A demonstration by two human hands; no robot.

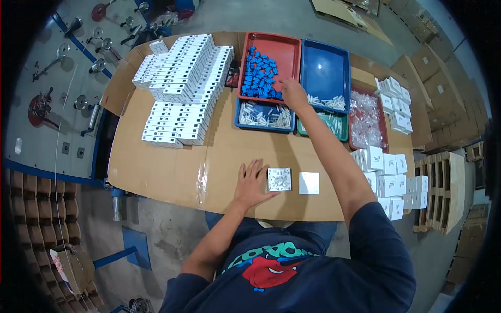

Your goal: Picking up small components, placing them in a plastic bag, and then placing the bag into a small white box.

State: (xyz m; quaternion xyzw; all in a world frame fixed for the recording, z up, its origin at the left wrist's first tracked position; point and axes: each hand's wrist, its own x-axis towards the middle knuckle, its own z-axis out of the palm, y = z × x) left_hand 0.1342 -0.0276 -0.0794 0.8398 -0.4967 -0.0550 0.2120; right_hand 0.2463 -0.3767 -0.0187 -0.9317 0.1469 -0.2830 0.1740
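My left hand (251, 185) lies flat on the cardboard tabletop with its fingers spread. Close by its thumb is a small square white box (279, 172), open at the top, with small white and clear pieces inside. Further right lies a flat white square (309, 183). My right hand (293, 95) reaches over the red tray (284, 49), at the right edge of a pile of small blue plastic pieces (260, 75). Its fingers are bunched together; anything between them is too small to make out.
Stacked white boxes (180, 99) fill the back left. A blue tray (324, 60), a lower blue tray of white pins (265, 116) and a green tray (334, 125) adjoin the red one. To the right are clear bags (365, 117) and small white cartons (389, 182).
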